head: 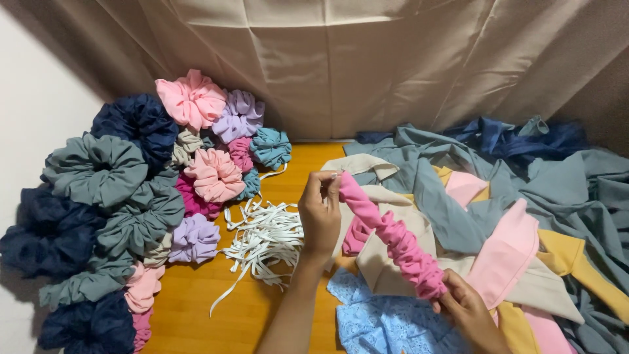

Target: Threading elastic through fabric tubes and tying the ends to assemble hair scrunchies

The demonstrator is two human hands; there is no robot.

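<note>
While I look down from the head view, the pink fabric tube point(392, 235) lies stretched between my two hands, its long axis running on a slant from upper left to lower right, gathered into ruffles along most of its length. My left hand point(320, 213) pinches the upper end, fingers closed on the smoother tip; my right hand point(467, 313) grips the lower, bunched end, and sits closer to me than the left. Neither hand is nearer the tube than the other, since each holds one end of it. Taking the tube as my landmark: just left of it, on the wooden tabletop point(196, 295), lies one loose heap of white elastic strips point(262, 239), too tangled to count. Farther left of the tube stands a bank of finished scrunchies point(124, 203), roughly twenty, in navy, grey-green, pink, lilac, magenta, cream and teal. Under and right of the tube spread cut fabric pieces point(517, 223) in grey-blue, pink, beige, mustard and navy, overlapping too much to count. Below the tube lies one piece of light blue lace point(380, 321).
</note>
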